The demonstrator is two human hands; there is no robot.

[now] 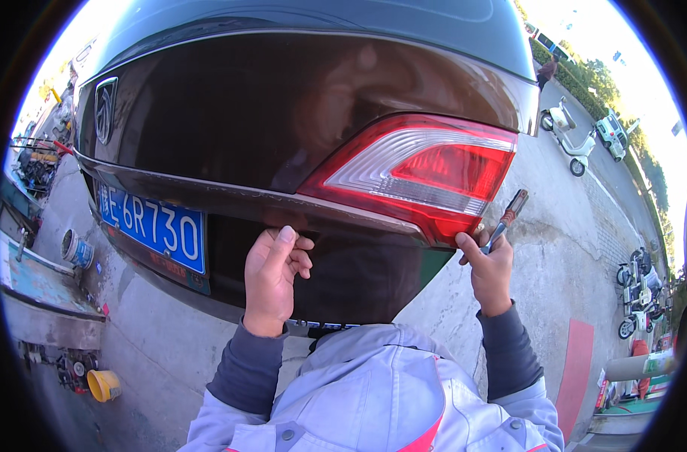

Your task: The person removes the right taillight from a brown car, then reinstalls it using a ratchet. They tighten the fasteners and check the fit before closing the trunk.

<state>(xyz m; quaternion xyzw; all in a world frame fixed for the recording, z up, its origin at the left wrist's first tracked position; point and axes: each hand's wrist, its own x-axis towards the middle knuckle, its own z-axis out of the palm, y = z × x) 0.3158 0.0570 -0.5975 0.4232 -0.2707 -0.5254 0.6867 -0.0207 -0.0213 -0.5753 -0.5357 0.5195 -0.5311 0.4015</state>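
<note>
Grey jacket [373,384] is filling foreground; L hand [271,280] is curling loosely, can't tell if holding; R hand [491,273] is gripping tool [515,206] nr taillight [434,177], prob. best keeping metal off it.

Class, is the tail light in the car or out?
In: the tail light sits in the brown bodywork, which borders its upper edge. Whether it is fastened cannot be told.

Kitted out now in a pale lilac-grey jacket [358,399], with dark cuffs [245,369] ending the jacket's sleeves, pinkish-red piping [436,418] down its front, round grey buttons [288,435] on its flaps!
</note>
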